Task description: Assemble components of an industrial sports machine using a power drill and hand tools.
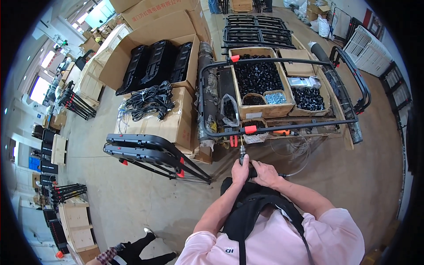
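Observation:
A pistol-shaped air drill (pixel 242 150) with a long thin bit is held in both hands in front of my chest. My left hand (pixel 240 171) is closed around its body behind the metal chuck. My right hand (pixel 266 174) wraps its grip, and part of the handle is hidden under my fingers. The bit points away from me, at the near bar of a black tubular frame (pixel 304 126), close to a red clip (pixel 250 129). Whether the tip touches the bar I cannot tell. Red-handled pliers (pixel 233 141) hang just left of the bit.
Under the frame stand a wooden box of black knobs (pixel 258 77), a tub of silver screws (pixel 275 97) and an orange tool (pixel 281 132). A clear hose (pixel 302 161) loops at right. Folded black stands (pixel 145 152), cables (pixel 148 102) and a carton (pixel 117 66) are left. Another person's legs (pixel 143 249) show lower left.

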### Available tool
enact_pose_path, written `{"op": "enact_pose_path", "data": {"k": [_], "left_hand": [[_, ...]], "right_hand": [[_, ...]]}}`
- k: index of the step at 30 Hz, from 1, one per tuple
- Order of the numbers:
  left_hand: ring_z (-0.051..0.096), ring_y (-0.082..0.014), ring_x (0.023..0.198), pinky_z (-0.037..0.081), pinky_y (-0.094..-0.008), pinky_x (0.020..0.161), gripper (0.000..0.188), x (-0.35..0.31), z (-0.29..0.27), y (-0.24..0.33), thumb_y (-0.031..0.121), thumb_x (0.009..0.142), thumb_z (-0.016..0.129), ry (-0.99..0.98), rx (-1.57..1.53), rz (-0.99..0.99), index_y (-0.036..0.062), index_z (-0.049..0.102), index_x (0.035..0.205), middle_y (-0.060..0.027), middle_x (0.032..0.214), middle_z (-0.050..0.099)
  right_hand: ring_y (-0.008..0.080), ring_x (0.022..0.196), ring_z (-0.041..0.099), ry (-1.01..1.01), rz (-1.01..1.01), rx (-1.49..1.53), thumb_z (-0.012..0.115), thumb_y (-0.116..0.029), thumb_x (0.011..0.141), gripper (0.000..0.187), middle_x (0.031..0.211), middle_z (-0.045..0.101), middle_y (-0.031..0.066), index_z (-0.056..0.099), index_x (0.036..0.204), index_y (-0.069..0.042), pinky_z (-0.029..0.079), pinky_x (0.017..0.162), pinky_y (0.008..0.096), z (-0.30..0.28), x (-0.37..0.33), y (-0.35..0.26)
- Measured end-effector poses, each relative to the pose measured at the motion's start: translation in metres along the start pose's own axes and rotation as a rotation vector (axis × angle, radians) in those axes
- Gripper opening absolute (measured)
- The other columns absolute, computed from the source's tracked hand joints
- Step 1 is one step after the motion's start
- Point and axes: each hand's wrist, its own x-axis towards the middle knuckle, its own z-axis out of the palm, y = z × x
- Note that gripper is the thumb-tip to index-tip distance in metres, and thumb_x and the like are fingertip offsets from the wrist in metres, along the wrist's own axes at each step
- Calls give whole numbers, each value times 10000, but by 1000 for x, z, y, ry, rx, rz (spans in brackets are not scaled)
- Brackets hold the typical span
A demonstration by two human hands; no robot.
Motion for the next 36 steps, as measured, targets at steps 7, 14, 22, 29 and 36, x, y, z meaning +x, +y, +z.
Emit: {"op": "enact_pose_path", "data": {"k": [7, 14, 22, 29, 36], "left_hand": [[635, -227, 817, 513, -413, 776, 611, 10, 3, -8, 591, 1009, 612, 11, 6, 11, -15, 680, 970, -126, 847, 694], [654, -246, 835, 519, -417, 789, 622, 20, 5, -10, 605, 994, 628, 8, 57, 6, -14, 676, 1022, -140, 888, 699], [693, -287, 927, 527, -440, 850, 631, 24, 3, 3, 601, 992, 627, 6, 98, -40, -22, 679, 1083, -178, 976, 726], [707, -345, 987, 526, -452, 891, 657, 22, 2, 20, 615, 996, 603, -14, 150, -33, -24, 683, 1128, -211, 1016, 732], [714, -366, 1021, 524, -453, 904, 662, 32, 2, 14, 617, 1000, 593, -23, 119, -23, -29, 691, 1102, -236, 1029, 738]], "right_hand": [[432, 1036, 700, 62, -50, -7, 829, -240, 735, 754, 1108, 701, 248, 494, 1364, 5, 576, 889, 498, 1, 5, 5], [445, 996, 714, 25, -31, -9, 851, -264, 746, 802, 1063, 718, 282, 461, 1378, 39, 575, 877, 510, 4, 11, 10], [453, 1025, 705, 25, -29, 14, 845, -255, 750, 827, 1079, 714, 293, 442, 1405, 50, 566, 902, 514, 0, 17, 12], [458, 1033, 704, 26, -20, 0, 844, -271, 742, 901, 1111, 709, 307, 402, 1457, 54, 570, 905, 514, -3, 21, 16], [438, 1054, 676, 12, -91, -55, 851, -263, 741, 686, 1160, 627, 234, 534, 1292, -6, 567, 896, 521, -6, 22, 13]]}}
